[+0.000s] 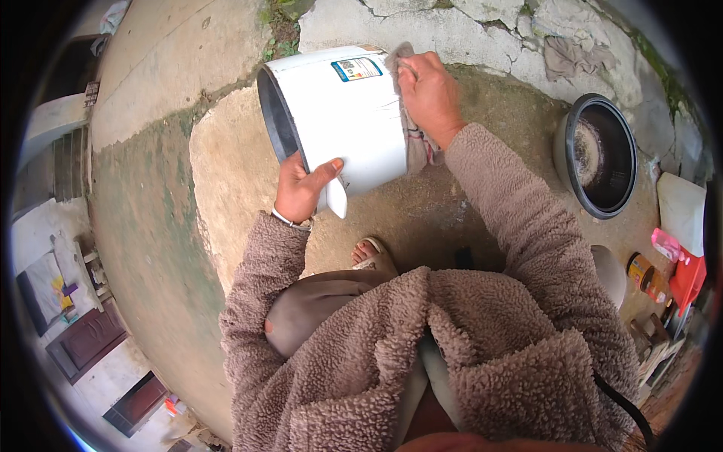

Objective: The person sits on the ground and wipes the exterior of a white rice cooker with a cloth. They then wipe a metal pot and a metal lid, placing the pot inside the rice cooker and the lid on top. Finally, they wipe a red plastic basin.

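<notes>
A white rice cooker body is tilted on its side in front of me, its dark open mouth facing left. My left hand grips its rim near a white side handle, thumb on the outer wall. At the base end, my right hand holds a greyish checked cloth pressed against the cooker. A label with writing is stuck on the upper side of the wall. The cooker's underside is hidden by the cloth and my right hand.
A black inner pot rests on the concrete ground to the right. Beyond it, a crumpled brown cloth lies on the cracked concrete ledge. A jar with a yellow label and a red plastic container stand at far right.
</notes>
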Available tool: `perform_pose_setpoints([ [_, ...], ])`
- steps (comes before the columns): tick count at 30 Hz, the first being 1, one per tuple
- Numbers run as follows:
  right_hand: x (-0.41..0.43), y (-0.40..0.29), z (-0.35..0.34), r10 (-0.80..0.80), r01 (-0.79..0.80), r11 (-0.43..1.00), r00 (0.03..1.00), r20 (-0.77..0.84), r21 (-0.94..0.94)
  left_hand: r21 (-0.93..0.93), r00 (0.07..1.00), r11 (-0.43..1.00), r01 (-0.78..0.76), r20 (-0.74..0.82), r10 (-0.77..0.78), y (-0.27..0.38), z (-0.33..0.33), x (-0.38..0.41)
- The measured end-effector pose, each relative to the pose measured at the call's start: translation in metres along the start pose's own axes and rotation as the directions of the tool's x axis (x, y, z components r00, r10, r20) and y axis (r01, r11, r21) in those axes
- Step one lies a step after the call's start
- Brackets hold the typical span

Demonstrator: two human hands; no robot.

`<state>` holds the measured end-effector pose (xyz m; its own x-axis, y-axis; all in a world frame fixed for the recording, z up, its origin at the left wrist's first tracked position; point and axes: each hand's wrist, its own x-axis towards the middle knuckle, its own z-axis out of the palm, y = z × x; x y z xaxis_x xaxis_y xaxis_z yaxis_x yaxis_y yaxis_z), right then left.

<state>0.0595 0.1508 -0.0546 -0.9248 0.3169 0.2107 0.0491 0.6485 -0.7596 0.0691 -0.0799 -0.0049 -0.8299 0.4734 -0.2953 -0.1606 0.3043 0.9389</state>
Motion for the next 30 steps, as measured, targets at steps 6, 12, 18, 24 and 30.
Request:
perform_pose_setpoints([
  [6,-0.062,-0.074,0.028,-0.509,0.520,0.813,0.853,-0.115,0.263,-0.127,0.987,0.983,-0.134,-0.101,0.121,-0.013,-0.008,0.001],
  [12,-0.005,0.000,-0.001,0.121,-0.126,0.990,0.990,0.067,0.069,-0.144,0.982,0.990,-0.010,-0.186,-0.017,-0.013,-0.017,-0.007],
  [18,-0.050,-0.038,0.023,-0.503,0.526,0.833,0.849,-0.162,0.172,-0.206,0.986,0.978,0.031,-0.157,-0.064,-0.011,-0.020,-0.004],
  [24,-0.007,0.029,-0.002,-0.007,0.006,1.000,0.999,-0.054,-0.029,-0.072,0.995,0.994,0.079,-0.056,-0.083,-0.009,-0.025,-0.010],
  [30,-0.051,-0.031,0.005,-0.476,0.477,0.869,0.878,-0.042,0.127,-0.342,0.982,0.934,0.100,-0.118,-0.149,0.033,-0.031,0.009],
])
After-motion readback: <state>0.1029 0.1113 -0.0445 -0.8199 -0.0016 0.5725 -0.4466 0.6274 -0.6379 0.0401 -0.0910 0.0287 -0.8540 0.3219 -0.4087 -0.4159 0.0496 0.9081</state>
